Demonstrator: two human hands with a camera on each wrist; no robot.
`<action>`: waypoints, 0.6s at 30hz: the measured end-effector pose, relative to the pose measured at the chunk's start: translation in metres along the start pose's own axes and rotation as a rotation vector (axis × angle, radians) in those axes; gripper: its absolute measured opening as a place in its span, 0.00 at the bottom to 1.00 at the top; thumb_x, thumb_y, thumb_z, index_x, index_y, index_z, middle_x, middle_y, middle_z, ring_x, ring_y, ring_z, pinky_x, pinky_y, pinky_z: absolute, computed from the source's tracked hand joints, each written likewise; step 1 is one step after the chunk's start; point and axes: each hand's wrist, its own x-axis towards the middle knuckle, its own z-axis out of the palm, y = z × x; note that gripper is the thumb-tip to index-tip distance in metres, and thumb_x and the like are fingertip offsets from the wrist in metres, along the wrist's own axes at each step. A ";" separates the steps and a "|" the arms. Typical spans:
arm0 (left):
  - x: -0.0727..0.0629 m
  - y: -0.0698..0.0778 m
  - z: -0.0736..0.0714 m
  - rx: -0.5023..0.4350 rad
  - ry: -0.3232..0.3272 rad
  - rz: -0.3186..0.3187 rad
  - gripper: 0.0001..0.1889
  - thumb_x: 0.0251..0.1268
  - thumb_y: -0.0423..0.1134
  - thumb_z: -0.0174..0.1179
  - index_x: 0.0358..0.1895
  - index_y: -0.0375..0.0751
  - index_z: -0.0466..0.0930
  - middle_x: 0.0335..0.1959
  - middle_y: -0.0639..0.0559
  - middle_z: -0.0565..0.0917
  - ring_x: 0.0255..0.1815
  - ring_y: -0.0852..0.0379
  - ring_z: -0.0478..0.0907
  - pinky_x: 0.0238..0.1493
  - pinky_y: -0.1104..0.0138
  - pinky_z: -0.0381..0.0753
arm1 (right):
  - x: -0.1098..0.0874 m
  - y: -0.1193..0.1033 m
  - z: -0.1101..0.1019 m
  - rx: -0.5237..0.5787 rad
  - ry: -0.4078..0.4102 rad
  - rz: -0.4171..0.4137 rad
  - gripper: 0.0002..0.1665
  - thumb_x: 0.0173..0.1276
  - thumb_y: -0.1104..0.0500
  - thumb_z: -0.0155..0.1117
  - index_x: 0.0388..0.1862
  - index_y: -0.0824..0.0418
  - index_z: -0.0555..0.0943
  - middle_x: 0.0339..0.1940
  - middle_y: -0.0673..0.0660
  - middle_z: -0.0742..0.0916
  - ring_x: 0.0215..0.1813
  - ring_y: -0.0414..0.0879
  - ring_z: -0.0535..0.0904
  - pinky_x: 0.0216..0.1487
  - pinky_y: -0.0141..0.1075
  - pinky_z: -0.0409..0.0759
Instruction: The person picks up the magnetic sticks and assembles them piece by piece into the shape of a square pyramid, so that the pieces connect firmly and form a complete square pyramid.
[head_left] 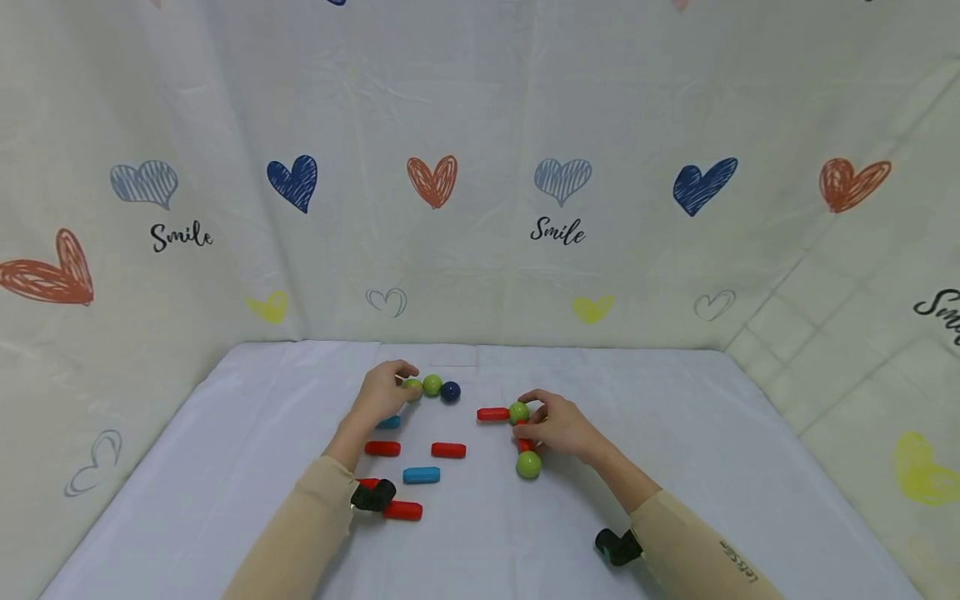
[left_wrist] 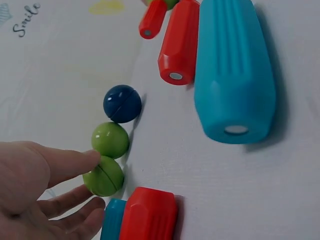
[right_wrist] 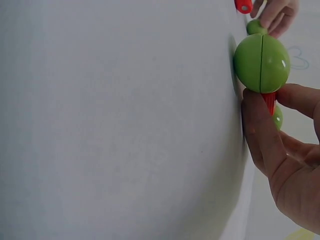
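My left hand (head_left: 384, 390) is at the back of the table, its thumb and fingers around the leftmost green ball (left_wrist: 103, 176). Beside that ball sit a second green ball (head_left: 432, 384) and a dark blue ball (head_left: 450, 392), in a short row. To the right, my right hand (head_left: 558, 427) pinches a red rod (head_left: 524, 445) between thumb and fingers. One green ball (head_left: 528, 465) is at the rod's near end, another green ball (head_left: 519, 412) at its far end. A second red rod (head_left: 492, 414) extends left from the far ball.
Loose rods lie on the white tablecloth (head_left: 480, 550): a blue rod (head_left: 422, 475), a red rod (head_left: 448, 450) and several others near my left forearm. One is partly covered by the black wrist camera (head_left: 373, 496). A heart-patterned curtain (head_left: 480, 267) hangs behind the table.
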 end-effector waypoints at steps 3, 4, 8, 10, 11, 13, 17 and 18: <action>0.001 -0.002 0.000 -0.012 -0.007 -0.004 0.17 0.68 0.34 0.68 0.58 0.36 0.82 0.56 0.42 0.82 0.55 0.43 0.77 0.55 0.53 0.81 | -0.001 0.000 -0.001 0.001 0.001 0.001 0.30 0.66 0.60 0.75 0.65 0.62 0.76 0.36 0.58 0.83 0.33 0.48 0.83 0.37 0.40 0.87; 0.001 -0.003 0.001 -0.012 -0.007 -0.002 0.16 0.68 0.34 0.68 0.57 0.37 0.82 0.56 0.43 0.82 0.54 0.44 0.77 0.55 0.54 0.81 | -0.001 0.000 -0.002 0.000 0.002 0.001 0.30 0.66 0.60 0.75 0.65 0.62 0.76 0.35 0.58 0.83 0.33 0.48 0.83 0.37 0.40 0.87; 0.001 -0.005 0.002 -0.017 -0.005 -0.003 0.15 0.69 0.34 0.68 0.56 0.39 0.83 0.54 0.45 0.83 0.54 0.45 0.78 0.55 0.54 0.81 | -0.003 0.000 -0.002 0.000 0.006 0.001 0.30 0.66 0.60 0.75 0.64 0.62 0.76 0.35 0.58 0.83 0.33 0.48 0.83 0.36 0.40 0.86; 0.001 -0.006 0.003 -0.018 -0.002 -0.001 0.14 0.69 0.35 0.68 0.56 0.39 0.84 0.53 0.45 0.83 0.53 0.45 0.78 0.56 0.54 0.81 | -0.003 0.001 -0.003 -0.002 0.007 0.001 0.30 0.66 0.60 0.75 0.64 0.62 0.76 0.35 0.58 0.83 0.33 0.48 0.83 0.36 0.40 0.86; 0.000 -0.006 0.003 -0.017 0.000 0.000 0.14 0.69 0.35 0.68 0.55 0.39 0.84 0.53 0.45 0.83 0.53 0.45 0.79 0.55 0.54 0.81 | -0.003 0.001 -0.003 -0.001 0.006 0.000 0.30 0.66 0.60 0.75 0.64 0.62 0.76 0.35 0.58 0.83 0.33 0.48 0.83 0.36 0.40 0.86; -0.001 -0.007 0.003 -0.018 0.006 0.001 0.14 0.69 0.35 0.68 0.55 0.38 0.84 0.52 0.45 0.84 0.53 0.45 0.79 0.55 0.54 0.81 | -0.003 0.001 -0.003 0.000 0.006 0.000 0.30 0.66 0.60 0.75 0.65 0.62 0.76 0.35 0.58 0.83 0.33 0.48 0.83 0.36 0.40 0.86; -0.002 -0.005 0.002 -0.023 0.010 -0.005 0.15 0.69 0.35 0.68 0.56 0.38 0.83 0.51 0.45 0.84 0.52 0.46 0.79 0.54 0.55 0.82 | -0.003 0.001 -0.003 0.006 0.008 -0.002 0.30 0.66 0.60 0.74 0.65 0.62 0.76 0.36 0.58 0.82 0.33 0.48 0.83 0.36 0.40 0.87; -0.003 -0.005 0.002 -0.028 0.009 -0.007 0.15 0.69 0.36 0.68 0.56 0.38 0.83 0.51 0.45 0.84 0.51 0.46 0.79 0.54 0.55 0.82 | -0.003 0.001 -0.003 0.006 0.009 -0.002 0.30 0.66 0.60 0.75 0.65 0.62 0.76 0.35 0.58 0.83 0.33 0.48 0.83 0.36 0.40 0.87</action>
